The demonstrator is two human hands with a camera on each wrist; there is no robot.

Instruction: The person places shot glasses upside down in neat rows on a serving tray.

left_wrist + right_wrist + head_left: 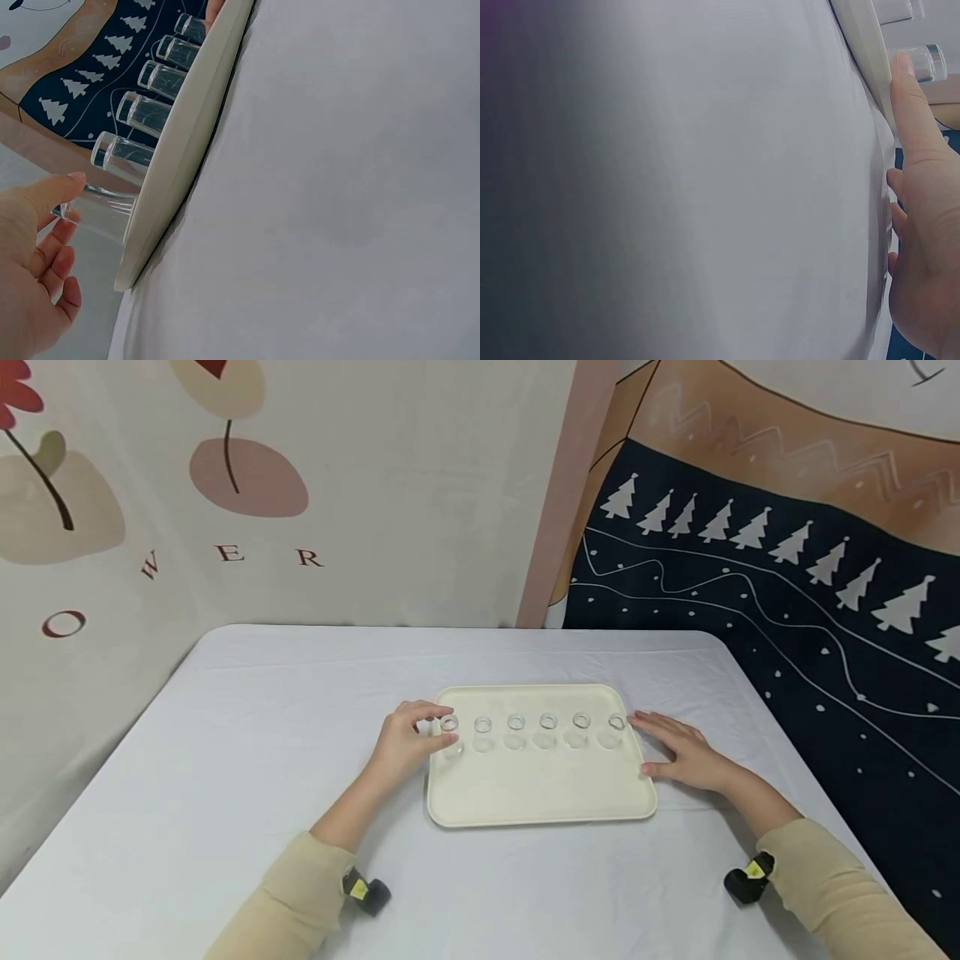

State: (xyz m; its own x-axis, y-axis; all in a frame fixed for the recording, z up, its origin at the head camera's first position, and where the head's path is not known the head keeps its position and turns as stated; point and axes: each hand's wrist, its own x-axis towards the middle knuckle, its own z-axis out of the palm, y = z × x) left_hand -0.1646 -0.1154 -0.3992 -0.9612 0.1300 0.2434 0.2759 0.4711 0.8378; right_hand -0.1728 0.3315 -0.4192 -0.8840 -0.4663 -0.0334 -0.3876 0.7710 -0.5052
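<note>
A row of several small clear cylindrical glasses (547, 731) stands upright across a cream tray (540, 795). At the row's left end, my left hand (405, 742) pinches the upper part of the leftmost glass (105, 215) between thumb and forefinger; the other fingers curl loosely below in the left wrist view. That glass's base appears to be on the tray. On the opposite side, my right hand (686, 756) lies at the tray's right edge with its fingers stretched out. Its thumb (915, 112) touches the rim, close to the rightmost glass (928, 63).
The tray rests on a table covered with a white cloth (225, 760). Behind stands a pale printed curtain (420, 510), and at the right a dark one with white trees (750, 602). A small black device is worn on each wrist.
</note>
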